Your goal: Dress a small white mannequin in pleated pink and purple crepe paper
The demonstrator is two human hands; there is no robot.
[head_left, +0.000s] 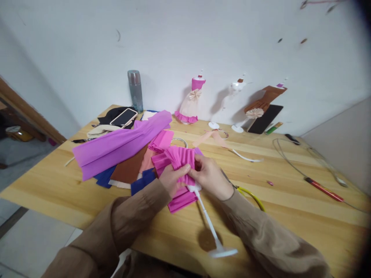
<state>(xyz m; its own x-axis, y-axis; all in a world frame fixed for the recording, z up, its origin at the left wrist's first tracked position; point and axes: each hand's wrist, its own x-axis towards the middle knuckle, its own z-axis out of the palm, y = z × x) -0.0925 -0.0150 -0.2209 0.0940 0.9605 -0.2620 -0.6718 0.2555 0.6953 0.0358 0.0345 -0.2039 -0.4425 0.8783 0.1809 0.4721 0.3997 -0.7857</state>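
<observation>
Pleated pink crepe paper [182, 156] is wrapped around a small white mannequin stand [206, 212], which lies tilted with its round foot toward me. My left hand [173, 178] pinches the paper from the left, thumb on top. From the right, my right hand [211, 175] grips the same paper, its fingertips partly hidden behind it. Both thumbs nearly meet over the pleats. A loose pink strip hangs below my left hand. Beside my right wrist lie yellow-handled scissors [249, 195], partly covered by the arm.
Purple paper [121, 144] and blue and brown sheets are piled at left, near a phone [124, 117] and a thermos [135, 90]. Dressed mannequins [191, 100] and a bare one [238, 104] stand along the wall. A red-handled tool [324, 189] with a cord lies at right.
</observation>
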